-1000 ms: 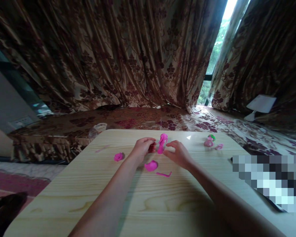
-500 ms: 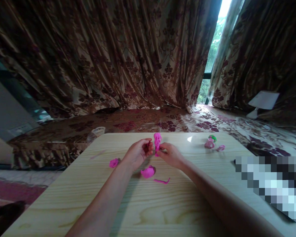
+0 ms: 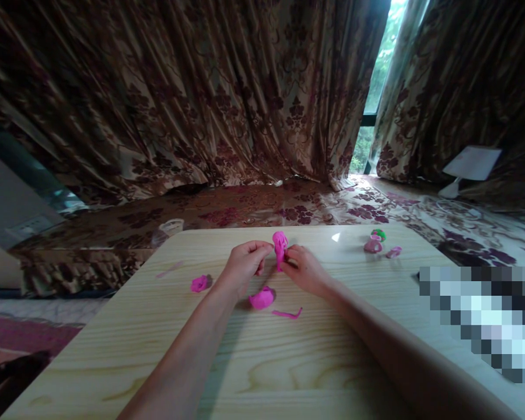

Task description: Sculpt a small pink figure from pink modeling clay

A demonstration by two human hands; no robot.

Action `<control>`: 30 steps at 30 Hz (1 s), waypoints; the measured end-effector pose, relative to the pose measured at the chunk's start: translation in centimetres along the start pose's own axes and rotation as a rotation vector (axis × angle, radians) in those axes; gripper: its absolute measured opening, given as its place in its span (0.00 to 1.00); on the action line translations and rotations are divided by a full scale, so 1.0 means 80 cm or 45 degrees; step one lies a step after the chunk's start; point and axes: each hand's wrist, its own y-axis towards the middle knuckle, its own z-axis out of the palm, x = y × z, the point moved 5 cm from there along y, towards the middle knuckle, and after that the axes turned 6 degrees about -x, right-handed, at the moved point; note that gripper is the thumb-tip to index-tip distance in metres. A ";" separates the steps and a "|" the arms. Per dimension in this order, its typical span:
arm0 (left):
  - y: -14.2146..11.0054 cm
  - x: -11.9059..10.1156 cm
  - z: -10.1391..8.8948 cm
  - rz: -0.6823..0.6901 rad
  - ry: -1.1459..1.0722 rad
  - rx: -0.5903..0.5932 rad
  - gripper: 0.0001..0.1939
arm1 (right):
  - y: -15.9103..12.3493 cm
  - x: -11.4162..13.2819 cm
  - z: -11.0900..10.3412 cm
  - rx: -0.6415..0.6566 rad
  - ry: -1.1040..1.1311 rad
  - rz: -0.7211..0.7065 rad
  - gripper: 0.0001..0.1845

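A pink modelling clay figure (image 3: pixel 280 240) stands upright near the far edge of the table, with a strand-covered, rounded top and a narrower lower part. My right hand (image 3: pixel 305 270) is closed on its lower part from the right, thumb and fingers around the stem. At the upper left side of the figure, my left hand (image 3: pixel 245 262) pinches with thumb and forefinger, fingertips touching the clay. Nearer to me lies a lump of pink clay (image 3: pixel 261 298), with a thin bent clay strip (image 3: pixel 287 315) beside it. A smaller crumpled pink clay piece (image 3: pixel 199 284) sits left of my left forearm.
Pale pink pieces (image 3: pixel 373 245) and a green one (image 3: pixel 379 234) sit at the far right of the wooden table (image 3: pixel 254 367). A blurred-out object (image 3: pixel 485 321) covers the right edge. Beyond are a clear container (image 3: pixel 168 230), a lamp (image 3: pixel 472 163) and curtains (image 3: pixel 245 87).
My right hand has closed on the lower part of the clay figure. The left fingers, loosely curled before, now pinch at its upper side. The view has shifted slightly.
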 end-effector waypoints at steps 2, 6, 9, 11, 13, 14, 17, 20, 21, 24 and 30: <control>0.000 -0.001 0.000 0.000 -0.025 0.004 0.11 | -0.001 0.000 -0.002 -0.001 0.003 0.021 0.06; 0.004 0.001 -0.006 -0.021 -0.161 -0.036 0.12 | -0.004 0.000 -0.003 0.003 0.025 0.051 0.05; 0.010 0.008 -0.011 -0.057 -0.174 -0.073 0.14 | -0.006 -0.004 -0.005 -0.010 0.075 0.067 0.05; 0.012 0.011 -0.011 -0.054 -0.152 -0.077 0.13 | -0.006 -0.008 -0.011 -0.055 0.116 0.107 0.07; 0.012 0.012 -0.009 -0.035 -0.122 -0.077 0.11 | -0.005 -0.012 -0.023 -0.172 0.152 0.195 0.10; 0.011 0.011 -0.008 -0.025 -0.105 -0.076 0.11 | -0.005 -0.013 -0.032 -0.250 0.179 0.250 0.10; 0.005 0.007 -0.002 -0.003 -0.043 -0.073 0.11 | -0.004 -0.006 -0.049 -0.386 0.320 0.361 0.08; -0.002 0.001 0.003 0.038 0.059 -0.058 0.12 | -0.003 0.007 -0.048 -0.341 0.454 0.395 0.11; -0.003 -0.001 0.004 0.059 0.091 -0.059 0.13 | -0.003 0.010 -0.046 -0.322 0.472 0.403 0.12; -0.005 -0.004 0.006 0.117 0.140 -0.090 0.12 | -0.004 0.013 -0.038 -0.304 0.457 0.417 0.14; -0.004 -0.003 0.009 0.207 0.183 -0.087 0.11 | -0.003 0.012 -0.035 -0.321 0.365 0.437 0.17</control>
